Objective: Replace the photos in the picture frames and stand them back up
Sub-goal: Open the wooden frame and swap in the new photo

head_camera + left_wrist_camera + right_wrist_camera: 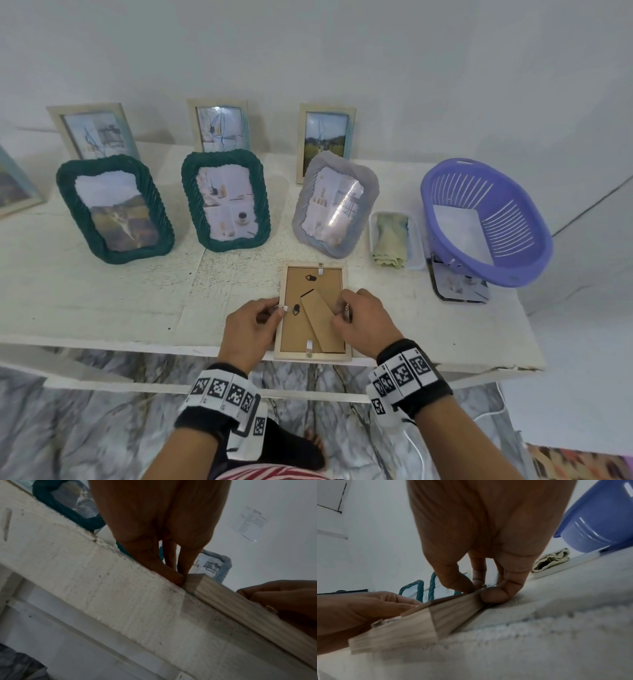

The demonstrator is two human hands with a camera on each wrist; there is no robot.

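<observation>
A light wooden picture frame (313,356) lies face down at the table's front edge, its brown backing board (298,284) and folded easel leg (322,318) facing up. My left hand (279,310) pinches a small metal tab on the frame's left edge. My right hand (342,310) pinches the right edge, thumb against the side. In the left wrist view the left hand's fingertips (181,577) press the frame (231,604) at its corner. The right wrist view shows my right hand (481,589) gripping the frame (453,609) at its rim.
Two green woven frames (114,209) (226,200) and a grey woven frame (335,204) stand behind, with three wooden frames along the wall. At right sit a clear tray holding a cloth (394,240), a purple basket (486,219) and a flat acrylic frame (460,284).
</observation>
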